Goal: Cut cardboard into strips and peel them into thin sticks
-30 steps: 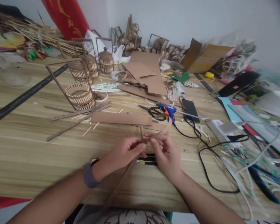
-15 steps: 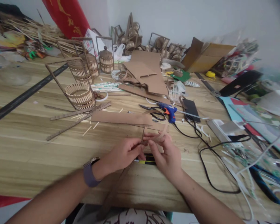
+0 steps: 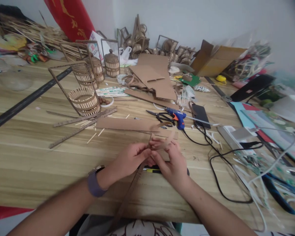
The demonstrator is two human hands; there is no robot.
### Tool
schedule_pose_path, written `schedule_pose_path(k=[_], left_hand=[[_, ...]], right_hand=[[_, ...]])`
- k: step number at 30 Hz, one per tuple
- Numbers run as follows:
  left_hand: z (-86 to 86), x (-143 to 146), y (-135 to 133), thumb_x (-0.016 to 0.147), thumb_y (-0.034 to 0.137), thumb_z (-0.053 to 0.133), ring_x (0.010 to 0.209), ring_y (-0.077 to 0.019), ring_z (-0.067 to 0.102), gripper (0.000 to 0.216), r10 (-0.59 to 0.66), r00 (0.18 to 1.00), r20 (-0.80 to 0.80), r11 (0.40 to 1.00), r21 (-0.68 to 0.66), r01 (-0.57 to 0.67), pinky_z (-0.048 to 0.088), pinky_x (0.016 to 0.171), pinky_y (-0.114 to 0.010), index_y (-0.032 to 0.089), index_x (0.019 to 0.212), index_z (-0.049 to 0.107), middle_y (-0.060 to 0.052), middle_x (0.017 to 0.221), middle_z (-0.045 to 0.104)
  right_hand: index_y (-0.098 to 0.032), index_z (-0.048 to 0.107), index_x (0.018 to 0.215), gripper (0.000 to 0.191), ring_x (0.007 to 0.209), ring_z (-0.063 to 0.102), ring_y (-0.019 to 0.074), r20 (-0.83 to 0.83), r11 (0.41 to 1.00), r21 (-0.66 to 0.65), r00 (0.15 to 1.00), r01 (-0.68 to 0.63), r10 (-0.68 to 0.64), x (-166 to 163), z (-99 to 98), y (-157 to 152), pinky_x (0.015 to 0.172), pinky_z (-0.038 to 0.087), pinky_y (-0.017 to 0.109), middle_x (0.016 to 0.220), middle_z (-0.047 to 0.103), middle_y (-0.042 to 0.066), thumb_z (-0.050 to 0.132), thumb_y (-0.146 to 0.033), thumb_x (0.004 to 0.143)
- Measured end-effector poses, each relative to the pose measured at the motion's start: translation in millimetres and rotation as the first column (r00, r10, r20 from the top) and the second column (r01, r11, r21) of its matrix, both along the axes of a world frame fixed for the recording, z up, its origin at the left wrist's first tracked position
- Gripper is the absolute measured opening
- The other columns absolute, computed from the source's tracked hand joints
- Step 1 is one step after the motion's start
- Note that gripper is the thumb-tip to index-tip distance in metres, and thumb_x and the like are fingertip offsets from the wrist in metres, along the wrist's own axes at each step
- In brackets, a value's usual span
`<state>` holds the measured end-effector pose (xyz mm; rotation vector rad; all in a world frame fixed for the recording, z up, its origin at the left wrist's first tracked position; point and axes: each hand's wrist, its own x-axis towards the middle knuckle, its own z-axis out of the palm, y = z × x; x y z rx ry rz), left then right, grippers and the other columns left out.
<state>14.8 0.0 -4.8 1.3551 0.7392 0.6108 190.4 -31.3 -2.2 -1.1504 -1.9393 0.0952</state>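
Note:
My left hand (image 3: 129,159) is closed on a long brown cardboard strip (image 3: 128,195), whose lower end hangs past the table edge to my lap. My right hand (image 3: 173,165) meets it fingertip to fingertip and pinches a thin, curling paper strip (image 3: 171,138) that loops up over its fingers. The exact spot where the two strips meet is hidden by my fingers. Under my hands lies a yellow and black utility knife (image 3: 149,170), partly covered. Just beyond them is a flat cardboard piece (image 3: 127,124).
A woven-look basket with handle (image 3: 85,101) stands left, beside ridged strips (image 3: 71,132). Black scissors (image 3: 166,118), a blue glue gun (image 3: 179,118) and a phone (image 3: 201,115) lie ahead right. Black cable (image 3: 212,177) loops on the right. Cardboard sheets (image 3: 157,77) lie farther back.
Both hands have shifted slightly, the right one a little left and its fingers more curled. The long strip's hanging part has swung and shows more clearly; the paper strip's loop stands higher.

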Motion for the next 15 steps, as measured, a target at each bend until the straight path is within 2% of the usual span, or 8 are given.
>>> schedule_pose_path(k=[3,5,8,12,15], left_hand=[[-0.9,0.3,-2.3,0.093,0.061,0.049,0.074,-0.0185,0.068,0.050,0.007,0.999,-0.037,0.999,0.043,-0.006,0.052,0.069,-0.029,0.014,0.085,0.063,-0.007,0.080,0.072],[0.6,0.0,-4.1,0.096,0.055,0.048,0.074,-0.0188,0.069,0.045,0.007,0.997,-0.078,0.997,0.072,-0.002,0.052,0.069,-0.029,0.014,0.087,0.064,-0.008,0.081,0.073],[6.6,-0.9,-5.8,0.097,0.045,0.046,0.072,-0.0176,0.069,0.037,0.005,0.987,-0.158,0.991,0.132,0.016,0.049,0.066,-0.027,0.015,0.085,0.065,-0.007,0.079,0.074],[13.2,-1.7,-4.7,0.097,0.039,0.047,0.068,-0.0157,0.066,0.036,0.002,0.976,-0.218,0.983,0.182,0.039,0.046,0.063,-0.025,0.015,0.075,0.064,-0.006,0.075,0.074],[9.7,-0.8,-2.3,0.095,0.047,0.052,0.073,-0.0169,0.067,0.036,-0.009,0.990,-0.138,0.995,0.095,0.022,0.048,0.065,-0.026,0.015,0.084,0.064,-0.006,0.078,0.074]], right_hand=[[-0.027,0.062,0.098,0.008,0.098,0.071,0.0239,0.048,1.000,0.004,0.999,0.008,-0.008,1.2,-0.5,1.9,0.091,0.048,0.046,0.098,0.078,0.003,0.060,-0.022,0.092],[-0.027,0.062,0.096,0.008,0.097,0.071,0.0232,0.018,1.000,-0.017,1.000,0.015,-0.015,1.5,-0.5,1.2,0.093,0.048,0.046,0.098,0.078,0.003,0.058,-0.021,0.094],[-0.027,0.063,0.093,0.008,0.094,0.072,0.0225,-0.136,0.988,-0.146,0.989,0.045,-0.065,1.0,-0.5,-0.8,0.087,0.053,0.043,0.096,0.078,0.004,0.056,-0.027,0.096],[-0.025,0.062,0.095,0.014,0.083,0.074,0.0213,-0.400,0.940,-0.341,0.907,-0.014,-0.131,-0.8,-1.4,-1.4,0.072,0.058,0.036,0.091,0.078,0.005,0.053,-0.036,0.098],[-0.026,0.063,0.094,0.011,0.086,0.074,0.0220,-0.350,0.959,-0.281,0.929,0.021,-0.123,-1.5,-1.5,-2.4,0.075,0.058,0.037,0.091,0.078,0.005,0.055,-0.033,0.097]])
